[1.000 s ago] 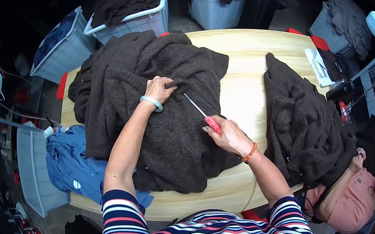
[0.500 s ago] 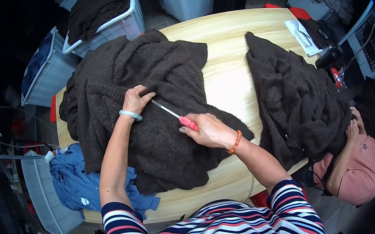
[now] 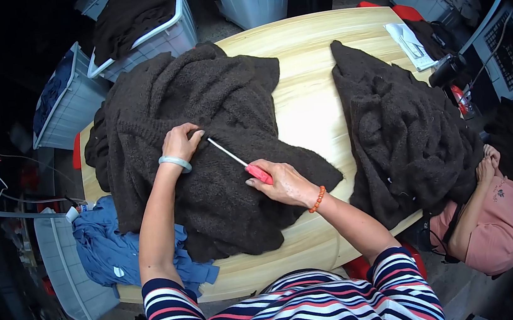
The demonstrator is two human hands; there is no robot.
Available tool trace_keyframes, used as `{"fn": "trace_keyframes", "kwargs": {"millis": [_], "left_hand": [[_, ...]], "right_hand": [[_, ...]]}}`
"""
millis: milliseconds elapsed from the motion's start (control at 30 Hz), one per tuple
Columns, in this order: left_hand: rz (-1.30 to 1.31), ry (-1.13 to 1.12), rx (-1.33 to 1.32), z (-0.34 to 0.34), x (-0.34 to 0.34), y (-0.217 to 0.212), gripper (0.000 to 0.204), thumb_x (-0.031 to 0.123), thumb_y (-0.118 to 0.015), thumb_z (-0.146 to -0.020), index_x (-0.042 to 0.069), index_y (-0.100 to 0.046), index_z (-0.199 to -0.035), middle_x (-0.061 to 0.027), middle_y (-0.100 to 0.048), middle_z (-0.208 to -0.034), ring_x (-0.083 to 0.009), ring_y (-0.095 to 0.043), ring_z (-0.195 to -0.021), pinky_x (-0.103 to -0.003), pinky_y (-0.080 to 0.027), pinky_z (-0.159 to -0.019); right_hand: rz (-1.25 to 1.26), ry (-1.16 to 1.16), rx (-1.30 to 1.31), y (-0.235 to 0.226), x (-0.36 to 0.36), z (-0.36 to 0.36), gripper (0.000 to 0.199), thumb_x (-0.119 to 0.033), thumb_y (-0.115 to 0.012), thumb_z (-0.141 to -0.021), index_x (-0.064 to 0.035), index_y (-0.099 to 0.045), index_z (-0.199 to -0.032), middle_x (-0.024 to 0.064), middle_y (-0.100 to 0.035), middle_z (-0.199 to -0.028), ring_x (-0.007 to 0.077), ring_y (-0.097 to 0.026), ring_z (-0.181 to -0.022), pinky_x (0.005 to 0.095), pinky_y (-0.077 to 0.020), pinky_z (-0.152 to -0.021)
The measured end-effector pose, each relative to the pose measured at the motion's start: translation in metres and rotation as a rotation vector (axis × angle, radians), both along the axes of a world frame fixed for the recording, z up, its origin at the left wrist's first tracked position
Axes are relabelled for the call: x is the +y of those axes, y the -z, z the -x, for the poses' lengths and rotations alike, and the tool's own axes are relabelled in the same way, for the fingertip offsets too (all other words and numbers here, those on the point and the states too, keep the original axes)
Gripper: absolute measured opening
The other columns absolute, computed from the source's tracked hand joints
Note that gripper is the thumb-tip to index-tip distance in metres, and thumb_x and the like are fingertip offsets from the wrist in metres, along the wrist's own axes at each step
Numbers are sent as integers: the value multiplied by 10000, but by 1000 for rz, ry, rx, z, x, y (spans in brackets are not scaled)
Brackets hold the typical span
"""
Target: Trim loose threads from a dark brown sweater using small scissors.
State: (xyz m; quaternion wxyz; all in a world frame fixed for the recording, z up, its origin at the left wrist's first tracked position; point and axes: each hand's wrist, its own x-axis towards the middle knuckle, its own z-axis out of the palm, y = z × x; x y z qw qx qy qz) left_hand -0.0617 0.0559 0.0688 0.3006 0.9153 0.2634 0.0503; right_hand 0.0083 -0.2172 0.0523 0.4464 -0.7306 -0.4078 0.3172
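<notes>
A large dark brown knit garment (image 3: 227, 182) lies bunched in thick folds across the left and middle of the table. My left hand (image 3: 181, 144), with a pale bangle at its wrist, rests on its middle, thumb and fingers closed on a fold of the knit. In my right hand (image 3: 285, 185), with an orange bead bracelet behind it, is a red-handled tool (image 3: 259, 173) with a thin, straight metal shaft. The shaft slants up and left over the knit, its tip close to my left thumb. That tip is too small to make out, and whether it touches the knit I cannot tell.
Another dark knit pile (image 3: 402, 137) covers the right of the wooden table (image 3: 307, 107). Beside it a person in a pink top (image 3: 495, 227) has hands together. A blue garment (image 3: 114, 239) hangs over the left edge. Plastic bins (image 3: 170, 38) of clothes stand beyond, with papers (image 3: 409, 46) far right.
My left hand has drawn slightly back and left on the knit. The right hand holds the tool almost as before. The co-worker's hands have come closer together, and the view has shifted slightly.
</notes>
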Motion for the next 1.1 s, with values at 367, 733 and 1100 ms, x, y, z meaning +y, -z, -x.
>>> {"fn": "trace_keyframes", "kwargs": {"millis": [367,733,1100], "left_hand": [[-471,-128,23,61,-8,14,211,166,-703,-813,47,-669,-983,-181,-689,-890,-365,-664,-858,-436,-522,-758],[-663,408,-85,30,-105,23,504,345,-710,-807,130,-609,-1252,-136,-530,-1356,-336,-434,-1313,-501,-303,-1098],[-533,317,168,29,-93,60,556,406,-649,-858,228,-523,-1369,-83,-365,-1513,-413,-223,-1427,-670,-161,-1112]], "right_hand": [[-140,55,-61,92,-59,26,537,-150,-710,-837,-89,-496,-1325,153,-617,-1147,313,-615,-1054,395,-504,-912],[-4,90,-189,74,-126,11,289,-120,-643,-872,-77,-610,-1156,165,-659,-1044,351,-637,-971,419,-514,-833],[304,17,-341,-28,-109,-7,225,-259,-637,-896,-66,-582,-999,227,-629,-699,432,-639,-713,509,-500,-661]]}}
